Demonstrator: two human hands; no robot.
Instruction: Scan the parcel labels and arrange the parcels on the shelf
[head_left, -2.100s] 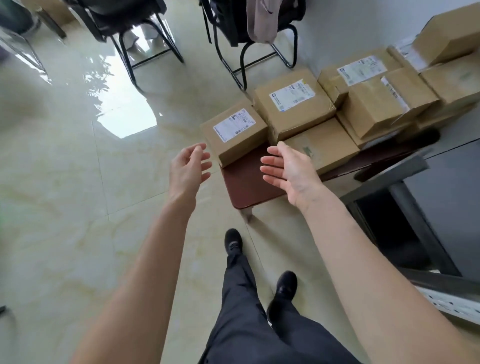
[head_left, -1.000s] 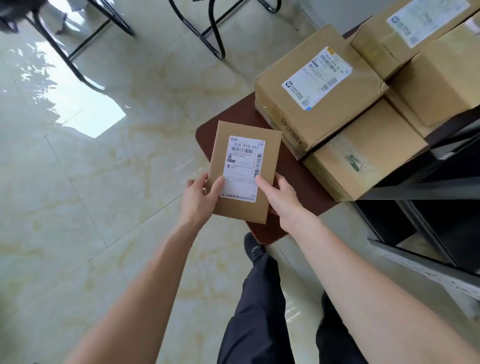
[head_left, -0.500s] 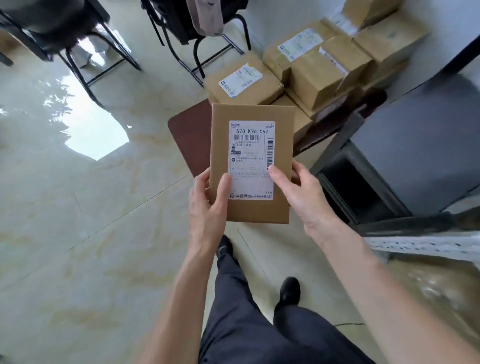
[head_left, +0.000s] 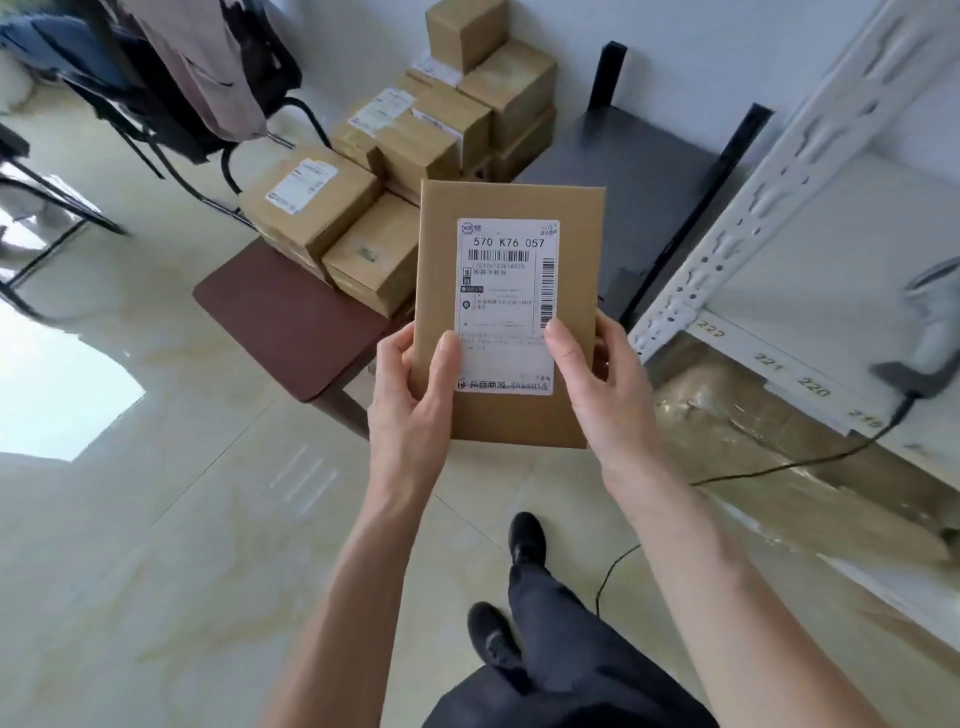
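I hold a flat brown cardboard parcel (head_left: 576, 244) upright in front of me, its white label (head_left: 506, 306) facing me with the code 570 K76 057. My left hand (head_left: 413, 402) grips its lower left edge, thumb on the label. My right hand (head_left: 602, 384) grips the lower right edge, thumb on the label too. Several more brown parcels (head_left: 311, 208) are stacked on a low dark-red table (head_left: 280, 317) behind. A white metal shelf (head_left: 810, 270) with numbered slots stands at the right. A grey barcode scanner (head_left: 930, 338) lies on the shelf.
A dark grey rack (head_left: 644, 171) stands between the parcels and the white shelf. Black chairs (head_left: 156, 104) draped with clothing stand at the back left. The scanner's black cable (head_left: 727, 478) trails down to the floor by my feet. A wrapped brown bundle (head_left: 779, 467) lies under the shelf.
Both hands took the parcel off the dark-red table and raised it upright. My view has turned right, so the white shelf and scanner now show.
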